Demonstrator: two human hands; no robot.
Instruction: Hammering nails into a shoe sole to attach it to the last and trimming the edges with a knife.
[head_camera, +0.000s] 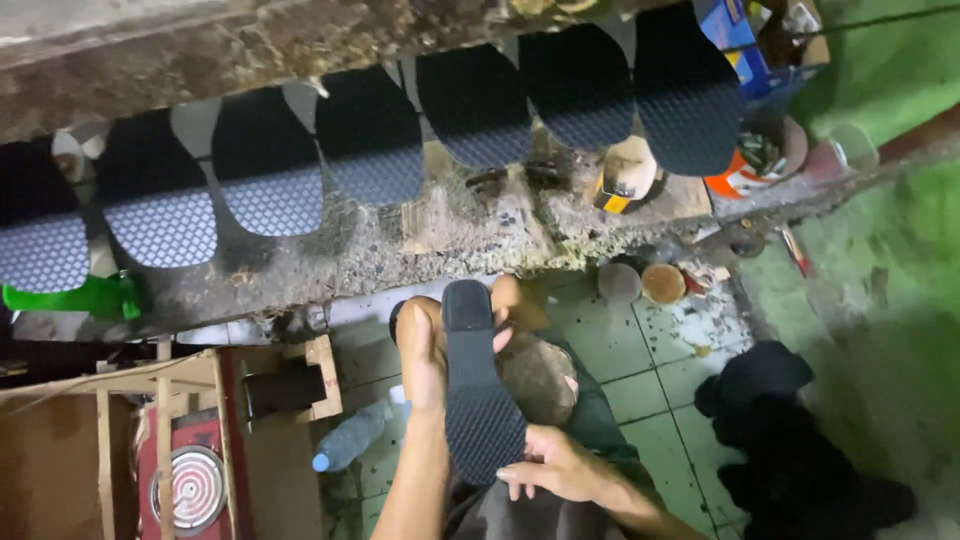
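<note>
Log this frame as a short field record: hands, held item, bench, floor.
left hand: grips the heel end of the black sole
right hand: fingers on the sole's toe end
sole: tread side up, heel away from the camera
bench: worn, with a row of black soles lying across it, treads up
floor: plastic bottle left of the forearm, dark cloth at right

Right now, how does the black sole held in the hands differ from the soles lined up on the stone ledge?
The held sole is gripped between the left hand and right hand over the lap; the row of soles leans untouched on the ledge. The held sole points lengthwise away from the person, alone; the row's soles overlap side by side. All are black with a fine diamond tread.
</note>
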